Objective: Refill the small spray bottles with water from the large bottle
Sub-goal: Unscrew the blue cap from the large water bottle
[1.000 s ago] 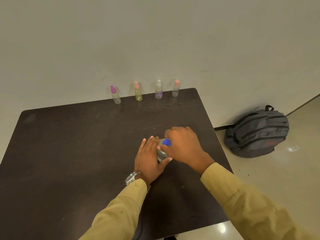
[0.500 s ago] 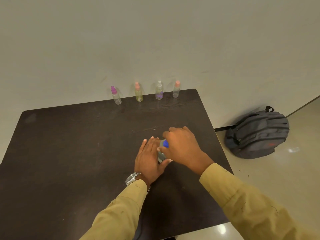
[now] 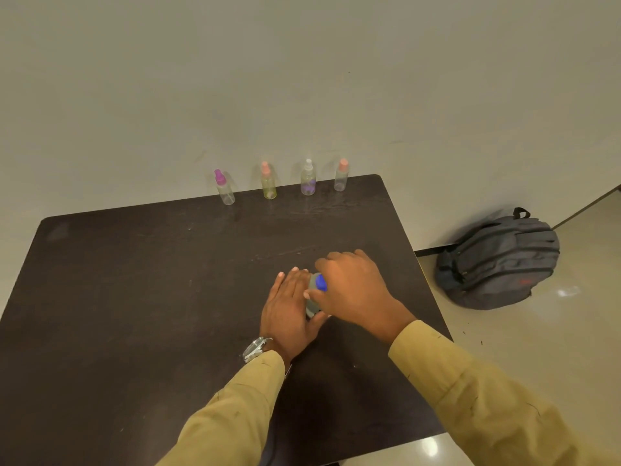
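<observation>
Right of centre, the left hand (image 3: 288, 309) clasps the large bottle (image 3: 313, 309), thumb curled round it; the right hand (image 3: 354, 290) pinches its blue cap (image 3: 321, 283), apparently unscrewing. Next: cap off, then open one of the small spray bottles (image 3: 308, 183) at upper middle.

The dark surface (image 3: 134, 297) carried a row of four small spray bottles (image 3: 308, 183) along its far edge. The large bottle (image 3: 313, 307) stood toward its right side.
</observation>
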